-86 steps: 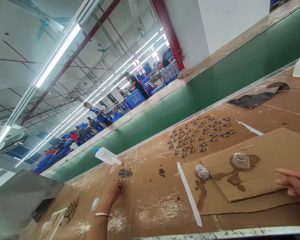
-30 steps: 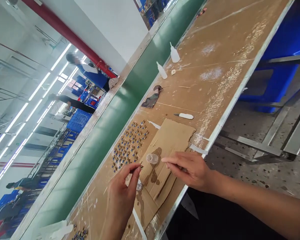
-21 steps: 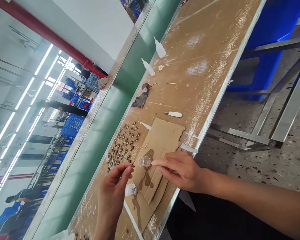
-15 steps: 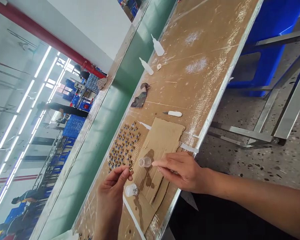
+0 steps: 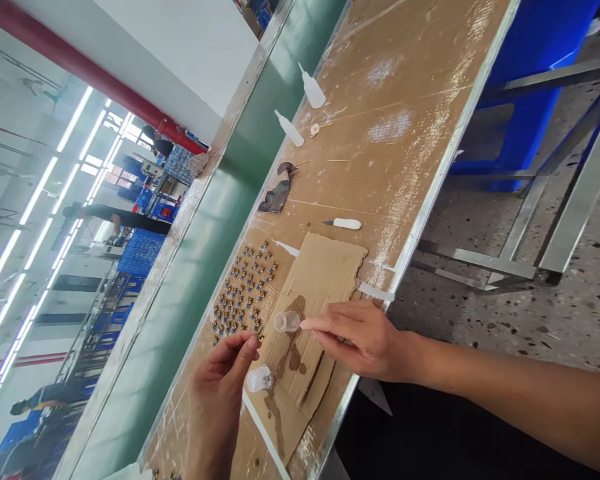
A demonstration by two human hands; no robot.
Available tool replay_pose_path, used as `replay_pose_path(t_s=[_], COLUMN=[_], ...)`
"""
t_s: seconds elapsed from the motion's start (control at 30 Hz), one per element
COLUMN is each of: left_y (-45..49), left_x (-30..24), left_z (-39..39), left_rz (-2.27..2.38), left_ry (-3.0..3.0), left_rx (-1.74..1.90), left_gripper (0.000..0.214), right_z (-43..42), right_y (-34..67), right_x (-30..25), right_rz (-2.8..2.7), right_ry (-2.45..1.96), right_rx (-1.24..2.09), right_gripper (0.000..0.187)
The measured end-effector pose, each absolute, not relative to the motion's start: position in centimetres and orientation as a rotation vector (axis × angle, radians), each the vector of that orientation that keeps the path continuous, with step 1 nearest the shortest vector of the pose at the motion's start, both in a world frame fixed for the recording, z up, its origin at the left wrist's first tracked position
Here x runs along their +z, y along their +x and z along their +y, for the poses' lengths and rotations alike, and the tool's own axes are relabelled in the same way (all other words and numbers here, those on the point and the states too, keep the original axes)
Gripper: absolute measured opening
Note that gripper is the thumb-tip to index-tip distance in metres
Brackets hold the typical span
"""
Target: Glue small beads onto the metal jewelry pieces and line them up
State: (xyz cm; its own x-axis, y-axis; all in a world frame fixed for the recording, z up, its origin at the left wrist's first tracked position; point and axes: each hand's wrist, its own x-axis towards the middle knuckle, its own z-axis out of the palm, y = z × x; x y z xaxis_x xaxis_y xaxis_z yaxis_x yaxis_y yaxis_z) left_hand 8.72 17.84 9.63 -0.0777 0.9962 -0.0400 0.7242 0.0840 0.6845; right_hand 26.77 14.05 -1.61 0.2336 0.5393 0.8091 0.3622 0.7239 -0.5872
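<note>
The left grip (image 5: 223,380) is closed to a narrow pinch, with a small part (image 5: 261,333) at the tips of thumb and forefinger; so fine a hold probably suits something this tiny, leaving its outer end exposed. The right grip (image 5: 357,337) is also narrow, its fingertips together just beside a clear pot (image 5: 287,322); whether anything thin sits between them I cannot tell. The pot stands between the two grips, within easy reach of either, and a second clear pot (image 5: 261,379) sits just beside the left fingers. Both rest on cardboard (image 5: 330,257), which likely shields the worktop (image 5: 420,113) from the liquid that seems to have left dark stains (image 5: 295,361) between the grips. Beyond the left grip, blue-and-brass parts (image 5: 243,287) are spaced out in loose rows, perhaps so that they don't touch. A knife (image 5: 347,223) lies beyond the right grip, clear of both hands.

Against the picture from half a second ago, the small part shows less of its brassy face at the left fingertips, while the right grip keeps its place beside the pot. In the earliest picture the grips are well apart; now they are near each other.
</note>
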Motion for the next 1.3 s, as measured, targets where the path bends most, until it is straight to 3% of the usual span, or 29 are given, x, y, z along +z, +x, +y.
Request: replay_pose_path(t_s=[0.27, 0.5, 1.3], left_y=[11.2, 11.9, 11.5], left_x=[10.1, 10.0, 11.0], left_z=[18.8, 19.4, 19.0], left_rz=[1.87, 1.776, 1.747], left_ry=[2.207, 2.469, 2.502], left_rx=[0.392, 0.259, 0.177], left_gripper=[0.016, 0.019, 0.014], right_z=[14.2, 14.3, 14.2], right_y=[26.8, 26.8, 27.0], right_x=[-1.7, -2.0, -1.7], right_rz=[-1.341, -1.333, -1.32], right_ry=[-0.819, -0.819, -0.814], right_rx=[0.137, 0.133, 0.133], right_gripper=[0.015, 0.016, 0.016])
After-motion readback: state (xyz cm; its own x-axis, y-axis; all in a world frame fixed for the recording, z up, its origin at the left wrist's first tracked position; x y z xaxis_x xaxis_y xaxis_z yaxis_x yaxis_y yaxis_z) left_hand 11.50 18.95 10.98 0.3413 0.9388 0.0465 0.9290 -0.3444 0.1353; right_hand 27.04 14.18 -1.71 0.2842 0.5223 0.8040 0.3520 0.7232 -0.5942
